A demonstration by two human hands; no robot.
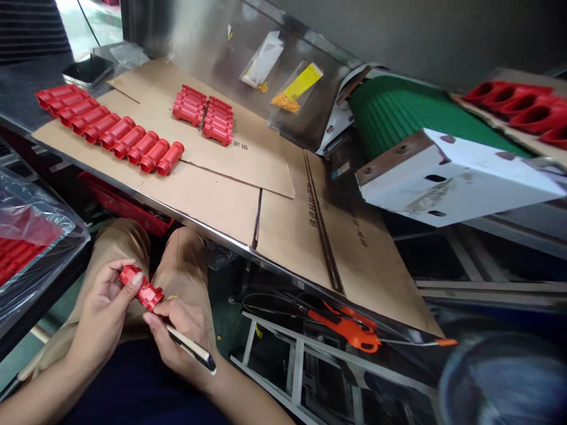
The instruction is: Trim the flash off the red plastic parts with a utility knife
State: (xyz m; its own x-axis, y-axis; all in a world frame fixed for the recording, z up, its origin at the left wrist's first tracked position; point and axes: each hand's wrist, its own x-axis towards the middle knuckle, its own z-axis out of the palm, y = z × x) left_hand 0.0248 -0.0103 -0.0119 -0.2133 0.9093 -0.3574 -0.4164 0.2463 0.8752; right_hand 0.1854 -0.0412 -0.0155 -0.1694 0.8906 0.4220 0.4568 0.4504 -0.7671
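- From my remote seat, I see the left hand (104,307) grasping the red part (144,289) above the lap (179,257); the right hand (179,330) clasps a slim tool (192,349) near its lower end.
- The part looks glossy, ribbed, tubular.
- Its long axis slants upper left to lower right; fingers cover some.
- 1 row of red tubes (117,135) and 2 red clusters (217,121) lie on cardboard (217,198).

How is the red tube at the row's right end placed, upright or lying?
Lying: the red tube has its long side along the cardboard.
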